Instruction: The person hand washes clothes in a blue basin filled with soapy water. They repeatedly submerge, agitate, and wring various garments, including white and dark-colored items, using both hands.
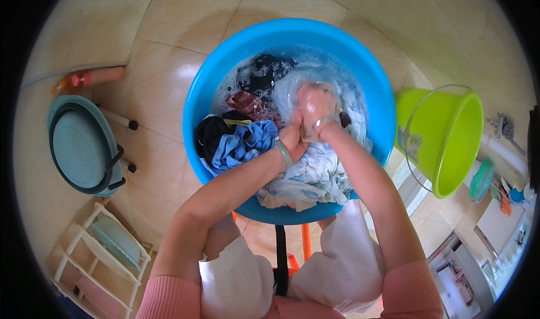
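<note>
While both hands meet over the blue basin (197, 102), the left hand (293, 137) and right hand (315, 109) press together, bunching a pale wet cloth (315, 175) above soapy water. Dark garments (256, 77) and a blue shirt (242, 144) crowd the basin's left side. Green bucket (450, 144) stands just right; teal tub (81, 144) and white rack (104, 246) well left on tile.

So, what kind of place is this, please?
Probably a home washroom or laundry corner: a tiled floor, a blue basin of soapy water and clothes, and a green bucket beside it.
</note>
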